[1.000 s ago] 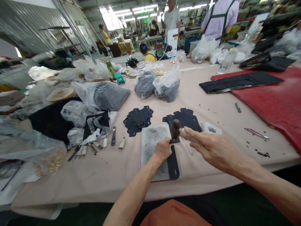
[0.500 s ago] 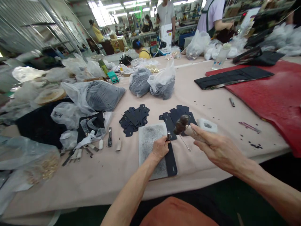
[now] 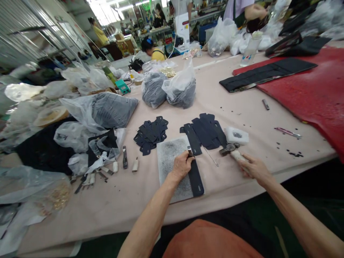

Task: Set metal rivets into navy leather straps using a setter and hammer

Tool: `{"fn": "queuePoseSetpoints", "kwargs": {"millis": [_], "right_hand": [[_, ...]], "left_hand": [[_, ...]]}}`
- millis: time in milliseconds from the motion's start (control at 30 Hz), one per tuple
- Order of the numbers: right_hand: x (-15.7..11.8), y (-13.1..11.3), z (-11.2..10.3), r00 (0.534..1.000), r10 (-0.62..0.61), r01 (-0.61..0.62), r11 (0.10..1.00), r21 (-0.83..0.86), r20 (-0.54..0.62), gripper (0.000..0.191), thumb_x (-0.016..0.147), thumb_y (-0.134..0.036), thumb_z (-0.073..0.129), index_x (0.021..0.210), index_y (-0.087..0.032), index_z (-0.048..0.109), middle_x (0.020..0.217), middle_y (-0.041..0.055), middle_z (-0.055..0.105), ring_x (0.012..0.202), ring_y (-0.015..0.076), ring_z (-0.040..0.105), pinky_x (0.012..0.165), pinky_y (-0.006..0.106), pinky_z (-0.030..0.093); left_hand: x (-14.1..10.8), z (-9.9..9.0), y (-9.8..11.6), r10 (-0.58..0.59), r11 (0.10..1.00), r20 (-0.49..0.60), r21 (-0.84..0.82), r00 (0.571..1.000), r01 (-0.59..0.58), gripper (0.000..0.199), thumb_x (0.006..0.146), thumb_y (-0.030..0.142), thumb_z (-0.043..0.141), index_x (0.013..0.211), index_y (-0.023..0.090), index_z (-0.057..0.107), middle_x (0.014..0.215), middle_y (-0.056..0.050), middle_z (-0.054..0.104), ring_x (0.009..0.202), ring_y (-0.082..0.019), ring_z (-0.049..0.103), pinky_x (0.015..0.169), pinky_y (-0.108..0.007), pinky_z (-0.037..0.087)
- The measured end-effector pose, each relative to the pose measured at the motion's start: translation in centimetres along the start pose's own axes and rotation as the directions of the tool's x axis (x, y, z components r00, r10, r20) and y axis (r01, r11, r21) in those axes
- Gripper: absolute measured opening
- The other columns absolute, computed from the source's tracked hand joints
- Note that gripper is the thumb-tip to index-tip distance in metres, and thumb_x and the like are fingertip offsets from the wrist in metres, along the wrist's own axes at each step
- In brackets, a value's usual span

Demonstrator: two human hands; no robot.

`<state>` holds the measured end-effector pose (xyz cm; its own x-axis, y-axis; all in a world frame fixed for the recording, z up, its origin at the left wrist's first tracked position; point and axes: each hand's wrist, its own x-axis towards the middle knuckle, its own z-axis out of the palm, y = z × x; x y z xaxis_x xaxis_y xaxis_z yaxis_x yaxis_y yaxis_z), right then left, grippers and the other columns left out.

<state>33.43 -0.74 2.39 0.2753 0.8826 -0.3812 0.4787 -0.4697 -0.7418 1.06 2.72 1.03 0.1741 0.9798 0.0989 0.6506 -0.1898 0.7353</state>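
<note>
Hammer point(image 3: 229, 148) in right hand point(image 3: 254, 167), wrist slightly bent.

Pinkish table point(image 3: 107, 211), dark pieces point(image 3: 151, 134), red sheet point(image 3: 303, 95)

Left hand point(image 3: 182, 165) over the board point(image 3: 172, 154), curled in a closed grip, knuckles up; left forearm point(image 3: 150, 215) slants up to the board from its near side. Right hand point(image 3: 254, 167) well right of board, gripping, fingers partly blurred; right forearm point(image 3: 303, 215) angled in.

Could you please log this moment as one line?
left hand: holds metal tool at strip | right hand: holds hammer, clear of strip | strip: on board
</note>
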Motion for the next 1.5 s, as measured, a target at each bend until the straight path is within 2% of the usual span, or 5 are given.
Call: {"fn": "queuePoseSetpoints", "kwargs": {"millis": [167, 467, 700, 1100, 1500], "right_hand": [[-0.2, -2.8, 3.2, 0.855, -0.492, 0.374, 0.804, -0.462, -0.163, 0.034, 0.084, -0.034, 0.059, 0.112, -0.016, 0.067, 0.114, 0.0172, 0.063, 0.103, 0.03, 0.059, 0.087, 0.041, 0.045], [-4.1, -7.5, 17.7, 0.934, -0.353, 0.358, 0.92, -0.159, 0.06, 0.028, 0.087, -0.026, 0.055, 0.113, -0.016, 0.061, 0.106, 0.0131, 0.067, 0.095, 0.0252, 0.062, 0.08, 0.033, 0.044], [-2.9, -7.4, 17.2, 0.937, -0.334, 0.344, 0.933, -0.108, 0.1, 0.022, 0.084, -0.023, 0.054, 0.106, -0.02, 0.058, 0.08, 0.0047, 0.066, 0.075, 0.0213, 0.06, 0.069, 0.03, 0.04], [-2.1, -7.8, 16.7, 0.913, -0.389, 0.385, 0.921, 0.052, 0.124, 0.05, 0.074, -0.021, 0.054, 0.124, -0.018, 0.055, 0.078, 0.0011, 0.06, 0.073, 0.0192, 0.056, 0.071, 0.031, 0.043], [-0.4, -6.6, 16.9, 0.945, -0.164, 0.073, 0.949, 0.306, 0.283, 0.016, 0.058, -0.025, 0.059, 0.072, -0.019, 0.059, 0.059, -0.0045, 0.056, 0.057, 0.0138, 0.05, 0.053, 0.025, 0.035]], "left_hand": [[0.3, 0.3, -0.8, -0.021, 0.999, 0.006, -0.034, 1.0, 0.021, 0.009, 0.087, 0.015, 0.06, 0.09, 0.019, 0.067, 0.088, -0.003, 0.073, 0.085, -0.018, 0.068, 0.081, -0.03, 0.053], [-0.4, 1.4, -1.2, -0.048, 0.994, -0.138, -0.101, 0.989, 0.034, 0.018, 0.086, 0.013, 0.053, 0.093, 0.02, 0.069, 0.097, -0.005, 0.075, 0.093, -0.018, 0.069, 0.087, -0.03, 0.054], [0.0, 1.2, -1.4, -0.341, 0.936, -0.314, -0.203, 0.886, 0.289, 0.014, 0.087, 0.022, 0.055, 0.085, 0.017, 0.068, 0.08, -0.005, 0.074, 0.075, -0.019, 0.07, 0.07, -0.028, 0.055], [-1.7, 1.1, -0.7, -0.238, 0.953, -0.248, -0.248, 0.939, 0.176, 0.016, 0.086, 0.015, 0.055, 0.091, 0.019, 0.07, 0.09, -0.005, 0.075, 0.087, -0.019, 0.07, 0.083, -0.031, 0.055], [-2.0, 1.4, -1.4, -0.208, 0.938, -0.225, -0.322, 0.952, 0.129, 0.014, 0.084, 0.011, 0.056, 0.089, 0.016, 0.069, 0.087, -0.005, 0.073, 0.083, -0.018, 0.068, 0.077, -0.029, 0.054]]}}
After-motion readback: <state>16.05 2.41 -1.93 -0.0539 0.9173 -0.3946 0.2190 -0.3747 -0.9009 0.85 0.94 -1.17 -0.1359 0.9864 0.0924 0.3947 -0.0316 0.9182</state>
